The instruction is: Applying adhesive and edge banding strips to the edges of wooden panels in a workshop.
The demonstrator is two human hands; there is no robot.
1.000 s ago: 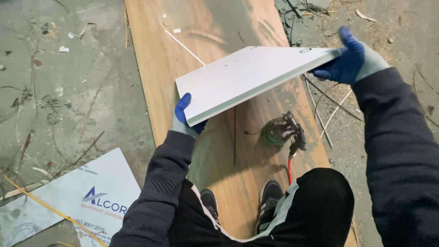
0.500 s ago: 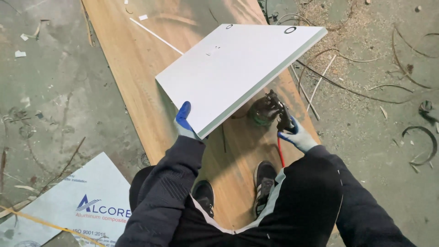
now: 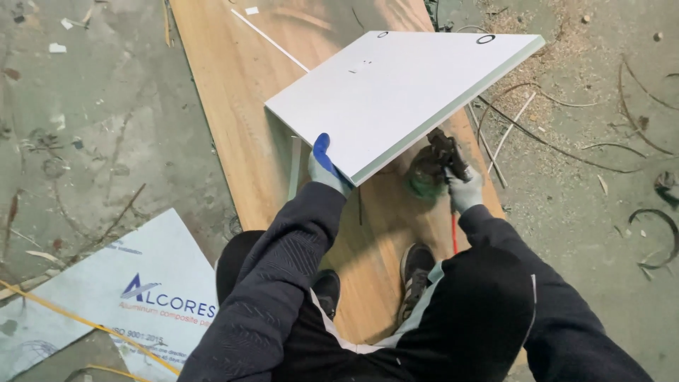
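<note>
The person crouches over a long wooden board [image 3: 247, 127] laid flat on the concrete floor [image 3: 92, 120], both shoes planted on it. The left hand [image 3: 327, 168], in a blue-tipped glove, has its grip pinching the near corner of a white panel [image 3: 396, 92] — thumb on the top face, fingers tucked under. The panel is lifted off the board and tilted, its far edge raised toward the right, with a pale green edge showing along the lower side and two small dark rings near the far corners. The right hand [image 3: 463, 189], in a grey glove, sits just below the panel's lower edge with its grip wrapped around a dark hand tool [image 3: 438, 159] that rests on the board; a red cord or handle runs down from it. Sawdust and curled shavings [image 3: 651, 233] lie scattered over the floor to the right — a printed white sheet [image 3: 106, 297] lies at the lower left.
</note>
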